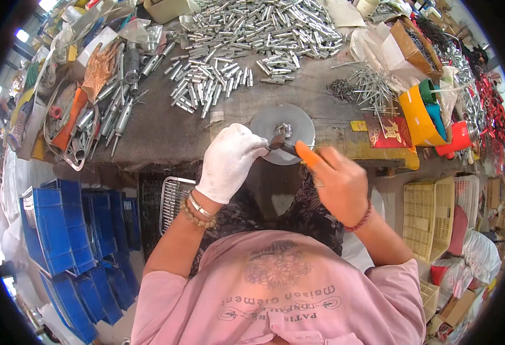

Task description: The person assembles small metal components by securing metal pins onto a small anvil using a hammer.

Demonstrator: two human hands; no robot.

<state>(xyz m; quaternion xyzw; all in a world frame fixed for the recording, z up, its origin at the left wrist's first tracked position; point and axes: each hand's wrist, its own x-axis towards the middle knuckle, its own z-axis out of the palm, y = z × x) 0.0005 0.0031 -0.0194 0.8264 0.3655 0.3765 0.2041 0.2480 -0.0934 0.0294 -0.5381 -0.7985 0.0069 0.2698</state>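
Observation:
My left hand [229, 158], in a white knit glove, is closed in a pinch at the table's front edge. A small metal part [262, 142] shows at its fingertips, mostly hidden. My bare right hand [343, 183] is wrapped round the orange handle of what looks like a hammer [305, 154]. Its dark head lies right beside the left fingertips, over the round grey metal plate [302, 122]. Small shiny metal bits [284, 129] rest on the middle of that plate.
Beyond the plate lies a big heap of silver metal cylinders [252, 31], with a smaller spread [206, 83] nearer. Thin pins [373, 86] and a yellow container [422, 115] are at right. Tools [123, 115] crowd the left. Blue bins [62, 224] and a cream crate [428, 218] stand below.

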